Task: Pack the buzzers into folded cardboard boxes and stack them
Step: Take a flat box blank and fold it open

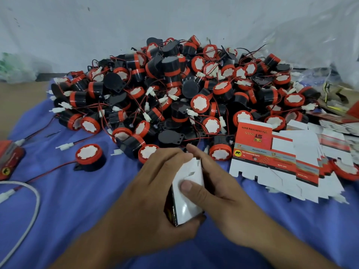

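Two hands close on one half-formed box, held at near centre just above the cloth. The left hand curls round the box's left side and underside. The right hand pinches it from the other side, with its thumb flat on the white end flap and its fingers behind. Whether anything is inside cannot be told.

The box is thin glossy card, so it is probably light, easy to crease and a little slippery. It is best held by the walls near the corners, and flaps are best pushed along their fold lines, since the small tabs look likely to tear.

Left of the grip a white cable loops over the cloth, and farther left a packed box sits at the edge. Just beyond the grip and to its left stands a lone buzzer, its red wire trailing toward the cable. Right of the grip, the flats lie fanned and overlapping.

Beyond the hands the pile is a tangle of wires and plugs, so pulling one unit free would likely drag its neighbours along. A pale sheet hangs behind.
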A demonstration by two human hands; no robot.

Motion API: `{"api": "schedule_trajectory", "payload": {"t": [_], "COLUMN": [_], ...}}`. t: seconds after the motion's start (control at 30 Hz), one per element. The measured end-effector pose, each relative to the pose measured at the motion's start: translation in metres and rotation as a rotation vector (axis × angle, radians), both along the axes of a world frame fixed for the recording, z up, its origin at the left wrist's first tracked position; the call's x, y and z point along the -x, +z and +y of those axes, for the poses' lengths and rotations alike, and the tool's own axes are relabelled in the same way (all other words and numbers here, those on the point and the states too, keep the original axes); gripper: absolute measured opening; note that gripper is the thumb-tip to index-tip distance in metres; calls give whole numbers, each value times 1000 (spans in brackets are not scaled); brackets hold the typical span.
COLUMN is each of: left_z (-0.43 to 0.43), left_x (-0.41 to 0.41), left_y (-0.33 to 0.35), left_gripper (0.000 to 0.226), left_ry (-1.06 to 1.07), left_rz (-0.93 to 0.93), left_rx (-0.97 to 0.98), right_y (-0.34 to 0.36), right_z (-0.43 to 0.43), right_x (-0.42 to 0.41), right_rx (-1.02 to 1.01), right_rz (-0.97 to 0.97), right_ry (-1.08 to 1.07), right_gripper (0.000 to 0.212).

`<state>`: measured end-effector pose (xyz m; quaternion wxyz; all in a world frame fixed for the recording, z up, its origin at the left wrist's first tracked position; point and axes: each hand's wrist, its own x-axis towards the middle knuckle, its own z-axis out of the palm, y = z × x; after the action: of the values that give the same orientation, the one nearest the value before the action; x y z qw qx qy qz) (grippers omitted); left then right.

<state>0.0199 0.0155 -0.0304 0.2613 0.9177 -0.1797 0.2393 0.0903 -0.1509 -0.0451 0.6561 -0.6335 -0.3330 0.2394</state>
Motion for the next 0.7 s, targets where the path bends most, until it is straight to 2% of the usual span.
{"api": "schedule_trajectory", "payload": {"t": [0.23,0.37,0.53,0.7], "left_z": [2,0,-2,-5], "left_x": [0,-1,-1,-1], "left_y": [-2,-2,-1,-2], "left_gripper": [76,74,75,72], "left_ry": [8,21,33,16], "left_rz": [-43,-47,-66,-151], "left_rx": [24,41,62,66], "right_y": [-5,-6,-5,-1], "right_z": [1,3,5,8], "right_x": [2,7,12,17], "right_rx": [-9,-15,-11,32], "right_rz": [-66,-16,12,-67], "right_ry": [-68,-48,-92,-136], "right_gripper": [49,65,57,63]}}
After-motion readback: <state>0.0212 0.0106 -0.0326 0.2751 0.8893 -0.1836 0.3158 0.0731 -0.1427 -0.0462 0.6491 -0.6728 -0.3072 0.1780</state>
